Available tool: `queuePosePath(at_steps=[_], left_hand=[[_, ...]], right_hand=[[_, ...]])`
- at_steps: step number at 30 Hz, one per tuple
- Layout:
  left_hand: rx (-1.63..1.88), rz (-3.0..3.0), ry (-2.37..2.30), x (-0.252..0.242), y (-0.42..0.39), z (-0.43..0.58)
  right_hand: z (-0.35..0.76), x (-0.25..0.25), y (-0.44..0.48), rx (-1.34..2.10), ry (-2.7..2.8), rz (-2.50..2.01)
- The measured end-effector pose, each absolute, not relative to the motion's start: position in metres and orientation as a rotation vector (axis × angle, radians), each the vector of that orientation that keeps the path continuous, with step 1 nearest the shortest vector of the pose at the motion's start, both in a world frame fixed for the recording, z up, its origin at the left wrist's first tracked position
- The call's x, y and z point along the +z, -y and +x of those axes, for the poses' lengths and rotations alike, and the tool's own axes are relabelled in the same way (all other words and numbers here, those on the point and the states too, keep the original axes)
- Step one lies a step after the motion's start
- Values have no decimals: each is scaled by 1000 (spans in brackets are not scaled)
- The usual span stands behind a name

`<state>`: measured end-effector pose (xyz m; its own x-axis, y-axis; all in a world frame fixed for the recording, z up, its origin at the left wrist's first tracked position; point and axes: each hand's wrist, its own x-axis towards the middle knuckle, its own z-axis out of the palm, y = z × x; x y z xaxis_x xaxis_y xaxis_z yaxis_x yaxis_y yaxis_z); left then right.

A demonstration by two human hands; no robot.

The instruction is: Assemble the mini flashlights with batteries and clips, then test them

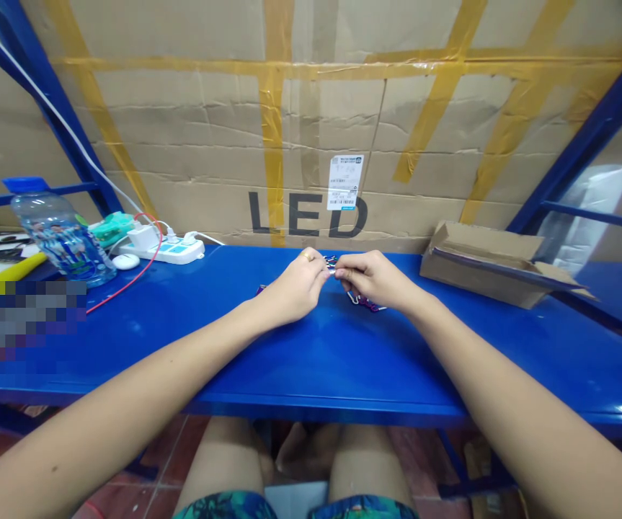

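My left hand (295,290) and my right hand (378,278) meet above the middle of the blue table, fingertips almost touching. Both are closed in a pinch on a small silvery piece (332,272), too small to name. Just behind the fingertips shows a little cluster of dark and shiny metal bits (331,259). Under my right hand lie small purple and silver pieces (365,303), partly covered by the fingers. A bit of something purple (260,290) peeks out beside my left wrist, its rest hidden.
The blue table (321,367) backs onto a big taped carton (202,144). To the left stand a water bottle (65,231), a white power strip (173,250) and a red cable (143,268). An open cardboard box (483,277) sits at the right.
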<state>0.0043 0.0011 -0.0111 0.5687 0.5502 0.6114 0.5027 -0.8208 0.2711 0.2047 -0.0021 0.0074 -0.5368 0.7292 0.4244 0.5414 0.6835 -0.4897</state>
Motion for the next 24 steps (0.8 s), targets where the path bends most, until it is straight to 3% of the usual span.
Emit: queuePosePath(at_steps=[8,18,24], left_hand=[[936,2736,-1003,-8,5,-2],[857,2754,-1019,-4,5,3],[884,2889,-975,-11,2,1]], right_hand=[[203,6,5,601,2269,-1031],[204,5,3,470,2305,-997],[201,-3,0,653,2234,-979]])
